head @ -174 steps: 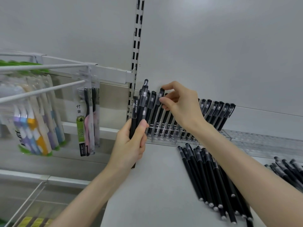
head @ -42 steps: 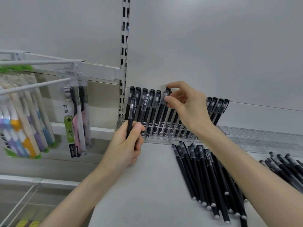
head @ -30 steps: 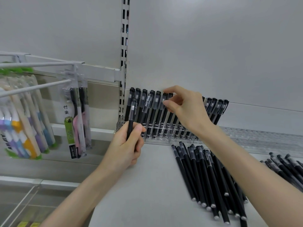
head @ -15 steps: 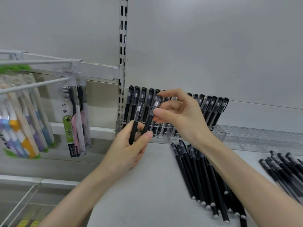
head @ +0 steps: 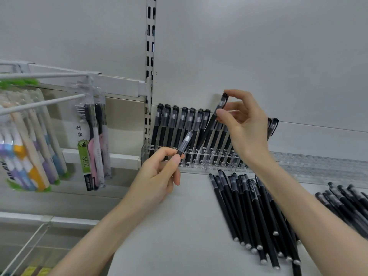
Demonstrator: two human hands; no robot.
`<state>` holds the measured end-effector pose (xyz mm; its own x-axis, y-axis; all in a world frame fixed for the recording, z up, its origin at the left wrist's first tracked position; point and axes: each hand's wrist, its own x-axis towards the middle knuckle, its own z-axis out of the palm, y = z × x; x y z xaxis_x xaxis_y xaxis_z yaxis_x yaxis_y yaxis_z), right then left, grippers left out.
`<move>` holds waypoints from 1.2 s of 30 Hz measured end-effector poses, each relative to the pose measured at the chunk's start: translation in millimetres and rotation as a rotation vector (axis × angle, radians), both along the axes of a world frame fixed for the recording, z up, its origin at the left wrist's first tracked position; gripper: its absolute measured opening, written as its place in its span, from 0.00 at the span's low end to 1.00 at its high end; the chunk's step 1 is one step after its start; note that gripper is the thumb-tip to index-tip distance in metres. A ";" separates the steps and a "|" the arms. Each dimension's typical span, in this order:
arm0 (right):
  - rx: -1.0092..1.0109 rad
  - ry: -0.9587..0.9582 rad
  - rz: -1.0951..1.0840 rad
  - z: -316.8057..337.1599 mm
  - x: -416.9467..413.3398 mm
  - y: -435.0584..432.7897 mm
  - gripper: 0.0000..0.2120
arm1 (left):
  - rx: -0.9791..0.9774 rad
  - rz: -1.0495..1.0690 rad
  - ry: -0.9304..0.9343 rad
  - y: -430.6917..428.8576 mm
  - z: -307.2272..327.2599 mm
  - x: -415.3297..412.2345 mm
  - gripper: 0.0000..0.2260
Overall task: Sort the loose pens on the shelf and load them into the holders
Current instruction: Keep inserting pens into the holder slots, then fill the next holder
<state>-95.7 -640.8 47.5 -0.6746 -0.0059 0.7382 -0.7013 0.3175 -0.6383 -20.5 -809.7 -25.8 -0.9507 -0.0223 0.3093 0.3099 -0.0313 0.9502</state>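
The step in hand is loading: the right hand (head: pixel 245 124) pinches a raised pen (head: pixel 210 125) near its cap, thumb and forefinger clamped on it, the other fingers loosely spread; the pen hangs tilted in front of the clear holder (head: pixel 207 163), its lower end down among the standing pens (head: pixel 175 126) about the middle of the row, though whether it has entered a slot I cannot tell. The left hand (head: pixel 157 176), low at the holder's left front, grips a spare pen (head: pixel 185 143) between thumb and curled fingers, cap end aimed up at the holder.

The next move, I judge, calls for bringing the raised pen to the lean of its neighbours and sliding it down into a free slot just right of the filled left stretch; the spare pen follows.

Room is tight along the row, since the standing pens lean close together and a careless nudge could tip them; the slotted upright (head: pixel 150 56) closes the holder's left end. In front of the holder the shelf (head: pixel 179 226) lies bare on the left; the loose pens (head: pixel 249 206) lie fanned before its right half, so the right forearm crosses above them. The task looks well under way, not near done.
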 end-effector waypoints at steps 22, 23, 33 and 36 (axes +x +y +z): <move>0.364 -0.105 -0.077 -3.8 -3.2 2.2 0.13 | -0.008 -0.011 0.009 -0.1 -3.4 -5.7 0.07; 0.334 -0.108 -0.067 -1.6 0.3 3.5 0.12 | -0.021 -0.010 0.027 0.0 -3.9 -5.4 0.06; 0.033 -0.324 0.372 -4.3 25.1 12.6 0.16 | -0.091 -0.147 0.052 22.7 17.0 -15.5 0.03; -0.003 -0.326 0.332 -7.1 26.4 16.2 0.18 | -0.110 -0.096 0.068 28.4 18.6 -21.1 0.05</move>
